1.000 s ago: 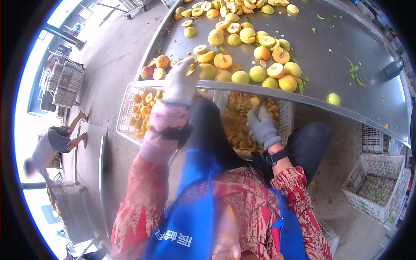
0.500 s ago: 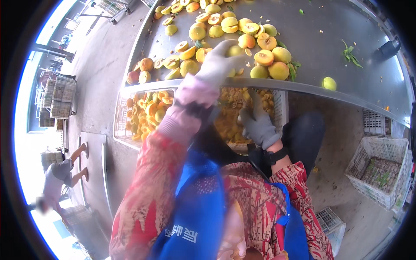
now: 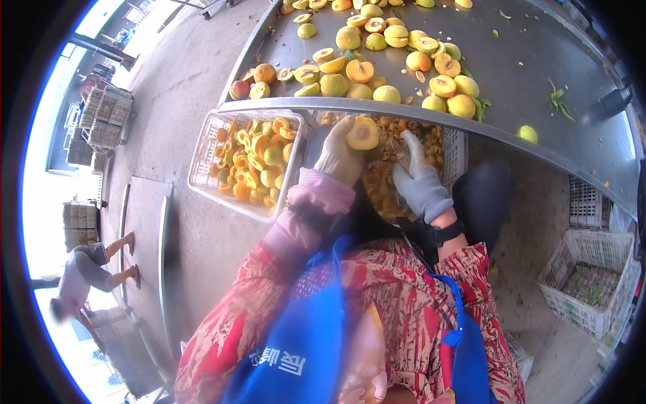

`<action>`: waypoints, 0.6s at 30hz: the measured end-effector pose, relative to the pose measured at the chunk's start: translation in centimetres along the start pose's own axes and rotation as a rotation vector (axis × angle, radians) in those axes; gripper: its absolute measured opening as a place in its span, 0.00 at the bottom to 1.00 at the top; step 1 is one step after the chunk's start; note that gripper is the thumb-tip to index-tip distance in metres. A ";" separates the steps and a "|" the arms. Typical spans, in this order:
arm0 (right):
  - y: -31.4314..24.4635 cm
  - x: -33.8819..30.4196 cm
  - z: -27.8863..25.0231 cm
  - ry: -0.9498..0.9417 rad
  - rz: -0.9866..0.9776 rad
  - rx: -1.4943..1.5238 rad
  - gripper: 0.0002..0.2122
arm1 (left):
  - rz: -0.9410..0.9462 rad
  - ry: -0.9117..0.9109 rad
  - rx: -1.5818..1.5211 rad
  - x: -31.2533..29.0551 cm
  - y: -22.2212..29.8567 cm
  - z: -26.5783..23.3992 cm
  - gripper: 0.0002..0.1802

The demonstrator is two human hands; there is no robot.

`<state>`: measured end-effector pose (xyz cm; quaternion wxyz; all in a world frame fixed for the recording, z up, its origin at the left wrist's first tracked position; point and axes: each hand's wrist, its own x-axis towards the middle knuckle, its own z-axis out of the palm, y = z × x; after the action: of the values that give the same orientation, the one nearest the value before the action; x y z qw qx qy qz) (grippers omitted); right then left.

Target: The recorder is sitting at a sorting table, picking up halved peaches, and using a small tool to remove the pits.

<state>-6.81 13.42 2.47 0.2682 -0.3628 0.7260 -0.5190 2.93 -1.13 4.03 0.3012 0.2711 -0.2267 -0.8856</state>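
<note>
My left hand (image 3: 338,153), in a whitish glove, holds a halved yellow peach (image 3: 363,134) between thumb and fingers, its cut face toward me. This is just below the front edge of the metal table (image 3: 323,103). To its right, my right hand (image 3: 424,185), in a grey glove, is curled with index finger and thumb raised; a small dark thing seems to sit between them, too unclear to name. Both hands are over a crate (image 3: 457,151) of orange pits and scraps, partly hidden by them. Whole and halved peaches (image 3: 334,85) lie on the table.
A white crate (image 3: 291,178) of peach halves stands left of my left arm. On the right are a lone peach (image 3: 528,134), leaves (image 3: 558,101) and a white crate (image 3: 548,266) with debris. At far left a person (image 3: 84,273) bends near stacked crates (image 3: 108,114).
My left hand has come down from the peaches on the table to the crate below, now with a peach half in it. My right hand has risen slightly; the view has shifted.
</note>
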 end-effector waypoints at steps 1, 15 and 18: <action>-0.6 -0.3 -0.2 -0.029 0.124 0.071 0.18 | -0.039 -0.044 -0.057 0.1 -0.2 -0.2 0.22; 1.4 1.7 2.2 -0.149 0.327 0.583 0.13 | 0.011 -0.091 0.307 1.1 -3.0 -0.6 0.22; 1.5 1.7 2.4 -0.166 0.331 0.822 0.10 | 0.183 -0.102 0.360 1.2 -3.4 -0.9 0.24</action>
<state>-6.33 11.01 0.24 0.5266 -0.1455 0.4841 -0.6835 1.23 0.31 1.00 0.3153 0.2535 -0.4199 -0.8124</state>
